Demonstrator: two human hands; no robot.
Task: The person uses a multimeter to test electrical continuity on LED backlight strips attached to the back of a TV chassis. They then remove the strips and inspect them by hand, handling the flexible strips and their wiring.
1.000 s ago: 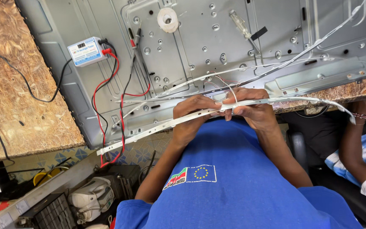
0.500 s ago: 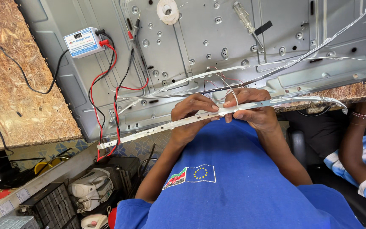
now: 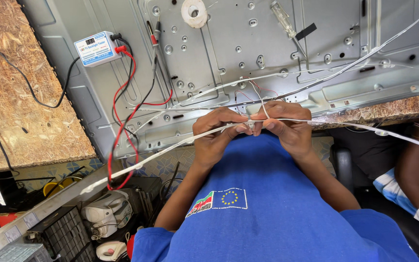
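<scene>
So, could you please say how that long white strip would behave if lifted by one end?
The strip is likely floppy: it sags away from both hands. Probably light, since fingertips alone pinch it. Possibly fragile, being so thin.

A grey metal panel (image 3: 248, 58) is laid over a chipboard bench (image 3: 20, 97). On the panel, a small white tester box (image 3: 96, 48) is seen far left of a white tape roll (image 3: 194, 12); a clear-handled screwdriver (image 3: 284, 18) lies right of the roll.
</scene>
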